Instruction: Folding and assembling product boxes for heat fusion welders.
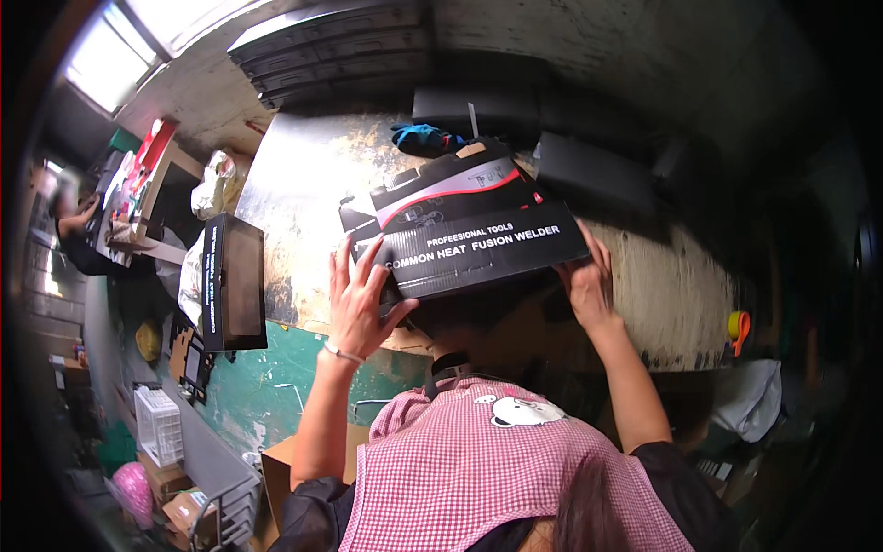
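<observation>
A black cardboard box [460, 230] with a curved red and grey band and pale lettering is in front of me, over the near part of the worktable. Notched flaps stick out along its far edge. My left hand [361, 308] grips its near left corner, fingers spread over the panel and thumb at the near edge. At the near right corner, my right hand [589, 283] holds the box, with its fingertips partly hidden at the side. Beyond the box lies a blue and black glove [425, 139].
The worktable [299, 193] has a worn wooden top. Another black box [237, 285] stands at its left edge. Dark boxes [598, 175] line the back right; an orange tape roll [739, 329] sits far right. A white crate [158, 425] and a co-worker [78, 230] are at left.
</observation>
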{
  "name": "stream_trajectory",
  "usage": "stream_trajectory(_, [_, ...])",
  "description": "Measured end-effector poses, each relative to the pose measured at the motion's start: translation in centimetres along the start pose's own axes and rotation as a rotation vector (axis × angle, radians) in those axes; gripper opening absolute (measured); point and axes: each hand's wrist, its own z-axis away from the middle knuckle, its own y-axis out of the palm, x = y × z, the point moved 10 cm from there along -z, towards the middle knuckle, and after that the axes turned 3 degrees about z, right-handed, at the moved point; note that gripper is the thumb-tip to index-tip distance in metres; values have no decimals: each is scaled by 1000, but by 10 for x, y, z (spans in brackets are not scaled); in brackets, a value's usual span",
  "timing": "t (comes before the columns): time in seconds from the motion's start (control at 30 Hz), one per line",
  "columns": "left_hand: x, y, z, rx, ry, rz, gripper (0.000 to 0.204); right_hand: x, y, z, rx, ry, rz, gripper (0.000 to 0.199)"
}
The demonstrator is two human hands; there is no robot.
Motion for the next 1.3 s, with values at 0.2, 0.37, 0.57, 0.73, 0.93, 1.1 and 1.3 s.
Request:
stream_trajectory(0.2, [-10, 30, 1, 196, 121, 42, 92, 53, -35, 2, 484, 51, -540, 26])
stream_trajectory(0.37, [-21, 35, -17, 308, 119, -88, 98, 16, 36, -17, 386, -112, -28, 87])
stream_trajectory(0.57, [-10, 39, -17, 357, 103, -102, 92, 16, 50, -22, 429, -105, 7, 102])
stream_trajectory(0.73, [-17, 24, -29, 234, 152, -95, 81, 22, 40, -39, 188, -185, 33, 86])
stream_trajectory(0.93, [-13, 20, -38, 183, 150, 32, 61, 27, 41, -40, 144, -201, 80, 76])
stream_trajectory(1.1, [-24, 27, -15, 106, 184, -21, 73, 31, 55, -9, 331, -168, -34, 87])
stream_trajectory(1.3, [-45, 39, 1, 215, 190, -123, 96, 26, 59, 19, 296, -215, -29, 91])
